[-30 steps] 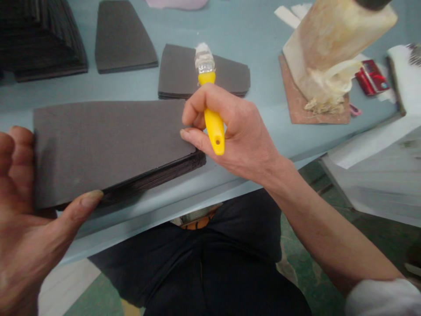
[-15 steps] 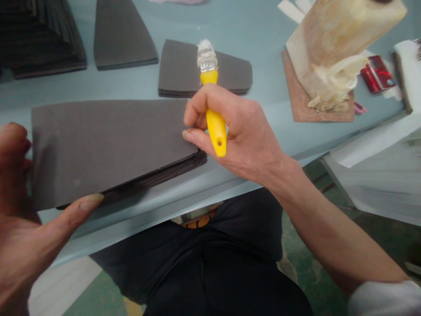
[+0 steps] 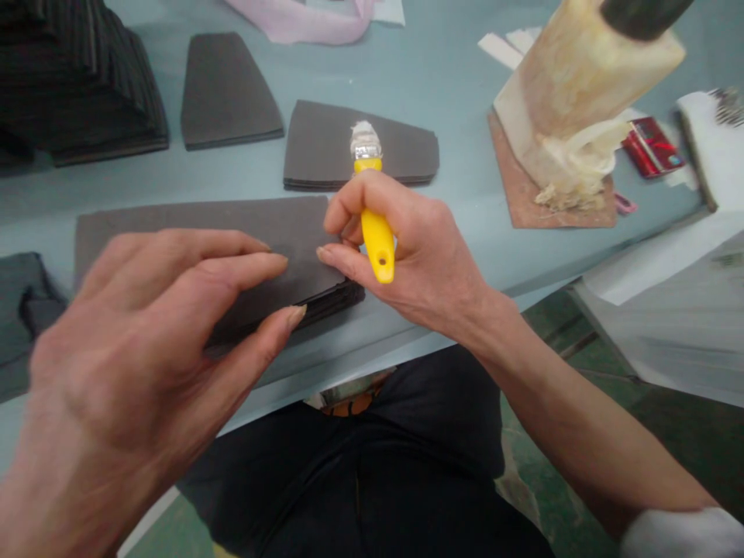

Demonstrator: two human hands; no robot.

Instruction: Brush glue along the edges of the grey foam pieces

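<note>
My right hand (image 3: 412, 240) is closed around a paintbrush (image 3: 378, 246) with a yellow handle. The brush's whitish bristles point up and away from me, over a small dark stack behind. Its thumb and fingertips are at the right end of a long stack of dark grey sheets (image 3: 296, 232), apparently pinching it there. My left hand (image 3: 156, 341) is over the left and middle of that stack, thumb and fingers apart, near its front edge. Part of the stack is hidden under it. The stack's front side looks black and layered.
Behind lie a tapered stack of dark pieces (image 3: 229, 93), another short stack (image 3: 407, 143) and a tall dark pile (image 3: 87, 85). At right, a stained plastic container (image 3: 604, 85) stands on a brown board (image 3: 523, 205), near a red packet (image 3: 654, 147). A pink cloth (image 3: 291, 23) lies at the back.
My left hand has moved right from the stack's left end to over its middle, with its fingers apart. My right hand still has the brush at the right end. The view has shifted slightly.
</note>
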